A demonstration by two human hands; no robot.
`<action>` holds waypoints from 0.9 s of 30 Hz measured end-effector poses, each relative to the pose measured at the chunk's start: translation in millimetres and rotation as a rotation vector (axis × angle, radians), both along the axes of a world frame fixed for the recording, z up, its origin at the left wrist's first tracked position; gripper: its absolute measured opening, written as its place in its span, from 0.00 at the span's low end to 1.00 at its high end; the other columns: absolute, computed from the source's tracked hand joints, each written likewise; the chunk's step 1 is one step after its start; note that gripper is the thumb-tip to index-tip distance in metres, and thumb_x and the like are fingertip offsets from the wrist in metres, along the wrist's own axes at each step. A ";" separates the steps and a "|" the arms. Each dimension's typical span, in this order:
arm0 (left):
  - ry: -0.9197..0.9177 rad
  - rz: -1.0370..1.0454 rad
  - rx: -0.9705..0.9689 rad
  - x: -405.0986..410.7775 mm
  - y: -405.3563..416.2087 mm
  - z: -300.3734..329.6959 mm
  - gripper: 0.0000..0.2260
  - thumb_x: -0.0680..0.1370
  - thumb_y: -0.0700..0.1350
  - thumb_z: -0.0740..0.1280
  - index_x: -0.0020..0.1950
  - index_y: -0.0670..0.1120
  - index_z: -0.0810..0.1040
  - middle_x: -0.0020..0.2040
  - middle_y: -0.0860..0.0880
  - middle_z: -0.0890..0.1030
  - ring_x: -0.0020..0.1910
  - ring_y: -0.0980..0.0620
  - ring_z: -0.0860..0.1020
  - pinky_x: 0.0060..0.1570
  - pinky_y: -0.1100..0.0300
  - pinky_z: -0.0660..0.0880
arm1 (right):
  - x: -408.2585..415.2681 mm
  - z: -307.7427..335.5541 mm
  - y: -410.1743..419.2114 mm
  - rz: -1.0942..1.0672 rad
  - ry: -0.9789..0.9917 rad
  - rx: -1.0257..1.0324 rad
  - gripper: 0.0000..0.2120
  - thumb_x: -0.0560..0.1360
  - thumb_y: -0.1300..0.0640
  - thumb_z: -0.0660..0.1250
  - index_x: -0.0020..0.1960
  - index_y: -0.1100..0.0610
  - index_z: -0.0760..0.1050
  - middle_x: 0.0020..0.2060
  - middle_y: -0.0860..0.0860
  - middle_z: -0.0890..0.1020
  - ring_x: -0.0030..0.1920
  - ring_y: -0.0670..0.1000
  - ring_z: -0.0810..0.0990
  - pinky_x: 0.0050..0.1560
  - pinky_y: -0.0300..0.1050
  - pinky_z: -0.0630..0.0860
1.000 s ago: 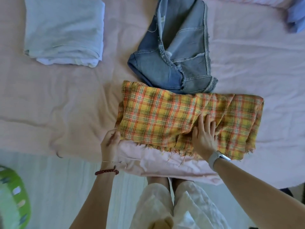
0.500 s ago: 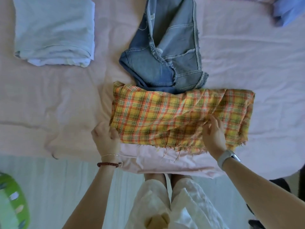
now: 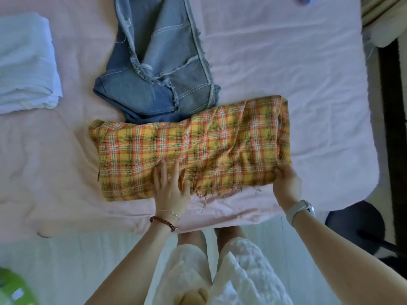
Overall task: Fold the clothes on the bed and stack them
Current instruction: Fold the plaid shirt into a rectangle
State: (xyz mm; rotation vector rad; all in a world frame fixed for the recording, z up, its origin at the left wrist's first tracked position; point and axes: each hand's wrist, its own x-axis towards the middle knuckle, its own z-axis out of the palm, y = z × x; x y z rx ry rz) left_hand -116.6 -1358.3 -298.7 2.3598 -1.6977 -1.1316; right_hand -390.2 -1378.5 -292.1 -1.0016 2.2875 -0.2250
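A yellow and orange plaid cloth (image 3: 198, 146) lies folded into a long band near the bed's front edge. My left hand (image 3: 169, 186) presses flat on its middle, fingers straight. My right hand (image 3: 286, 183) grips the cloth's right end at the near corner. Behind the cloth lies an unfolded blue denim garment (image 3: 160, 71), its lower edge tucked under the plaid. A folded pale blue stack (image 3: 24, 69) rests at the far left of the bed.
The pink bed sheet (image 3: 286, 69) spreads wide to the right of the denim. A dark chair base (image 3: 356, 225) stands on the floor at right, and a green object (image 3: 11, 289) sits at the bottom left corner.
My left hand left the cloth's left end and now presses on its middle. My right hand slid from the middle out to the right end and took hold of it.
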 end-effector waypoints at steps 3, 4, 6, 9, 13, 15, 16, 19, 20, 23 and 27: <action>-0.011 0.012 0.043 5.8 -5.7 -9.1 0.32 0.78 0.52 0.62 0.76 0.54 0.47 0.77 0.49 0.42 0.75 0.46 0.40 0.72 0.44 0.44 | -22.3 3.5 6.8 -0.009 0.039 -0.102 0.08 0.77 0.65 0.58 0.51 0.65 0.75 0.48 0.61 0.79 0.49 0.62 0.75 0.42 0.47 0.67; -0.016 0.004 0.066 8.1 -7.6 -11.8 0.33 0.77 0.53 0.62 0.76 0.54 0.45 0.77 0.49 0.41 0.75 0.47 0.40 0.72 0.45 0.44 | -29.5 3.5 9.0 -0.011 0.041 -0.116 0.08 0.77 0.66 0.58 0.50 0.65 0.75 0.48 0.61 0.79 0.49 0.62 0.75 0.42 0.47 0.66; -0.023 -0.030 0.105 11.1 -11.4 -15.2 0.36 0.77 0.54 0.63 0.76 0.53 0.44 0.77 0.50 0.40 0.75 0.48 0.38 0.73 0.45 0.45 | -39.5 0.5 11.8 -0.019 0.040 -0.123 0.07 0.77 0.66 0.58 0.49 0.64 0.75 0.48 0.60 0.79 0.49 0.61 0.76 0.41 0.44 0.64; -0.040 -0.069 0.156 11.4 -16.1 -15.5 0.37 0.76 0.56 0.64 0.76 0.53 0.43 0.77 0.50 0.38 0.75 0.47 0.37 0.73 0.45 0.46 | -45.2 -8.2 11.8 -0.049 -0.023 -0.045 0.08 0.77 0.66 0.58 0.49 0.63 0.75 0.47 0.60 0.79 0.45 0.59 0.74 0.40 0.43 0.64; -0.102 -0.046 0.180 2.3 -20.9 -2.1 0.34 0.76 0.53 0.65 0.76 0.51 0.51 0.77 0.47 0.45 0.75 0.42 0.44 0.69 0.41 0.59 | -48.1 -6.3 -0.4 -0.117 -0.073 0.019 0.14 0.75 0.67 0.56 0.56 0.61 0.77 0.42 0.52 0.79 0.41 0.56 0.76 0.32 0.41 0.67; -0.138 -0.069 0.007 -7.1 -23.5 9.2 0.27 0.75 0.47 0.67 0.72 0.45 0.64 0.72 0.41 0.62 0.70 0.38 0.59 0.62 0.42 0.67 | -50.5 -0.4 -14.8 -0.094 -0.064 -0.058 0.14 0.78 0.63 0.55 0.60 0.61 0.75 0.49 0.54 0.79 0.48 0.56 0.77 0.39 0.39 0.68; -0.161 -0.108 -0.102 -12.8 -25.8 13.4 0.23 0.74 0.43 0.68 0.68 0.42 0.70 0.66 0.39 0.69 0.64 0.37 0.65 0.57 0.43 0.69 | -50.9 1.9 -25.1 -0.076 -0.079 -0.093 0.14 0.78 0.60 0.55 0.61 0.62 0.74 0.53 0.56 0.78 0.51 0.57 0.77 0.44 0.40 0.68; -0.204 -0.222 -0.354 -31.1 -45.5 22.6 0.16 0.71 0.39 0.70 0.58 0.40 0.78 0.56 0.40 0.77 0.54 0.37 0.74 0.50 0.45 0.72 | -48.2 4.4 -64.2 -0.036 -0.170 -0.175 0.15 0.79 0.56 0.57 0.61 0.62 0.73 0.54 0.56 0.79 0.53 0.55 0.77 0.45 0.41 0.68; -0.224 -0.248 -0.401 -36.6 -57.5 23.8 0.15 0.71 0.40 0.71 0.57 0.41 0.78 0.56 0.41 0.77 0.54 0.38 0.74 0.49 0.44 0.71 | -45.7 4.4 -80.1 -0.028 -0.194 -0.190 0.16 0.79 0.54 0.58 0.61 0.61 0.72 0.54 0.56 0.79 0.52 0.54 0.77 0.45 0.41 0.68; -0.281 -0.274 -0.440 -47.5 -95.9 22.6 0.17 0.72 0.44 0.70 0.60 0.44 0.76 0.62 0.42 0.75 0.59 0.39 0.72 0.53 0.43 0.67 | -35.7 1.8 -124.7 -0.008 -0.247 -0.232 0.20 0.78 0.49 0.61 0.65 0.60 0.69 0.52 0.52 0.78 0.50 0.51 0.76 0.46 0.42 0.72; -0.325 -0.328 -0.281 -44.4 -135.9 7.5 0.18 0.78 0.53 0.62 0.66 0.47 0.73 0.63 0.45 0.76 0.63 0.43 0.71 0.62 0.45 0.58 | -28.3 -13.6 -164.9 0.090 -0.203 -0.206 0.14 0.78 0.54 0.62 0.62 0.57 0.71 0.51 0.52 0.76 0.45 0.50 0.74 0.42 0.43 0.70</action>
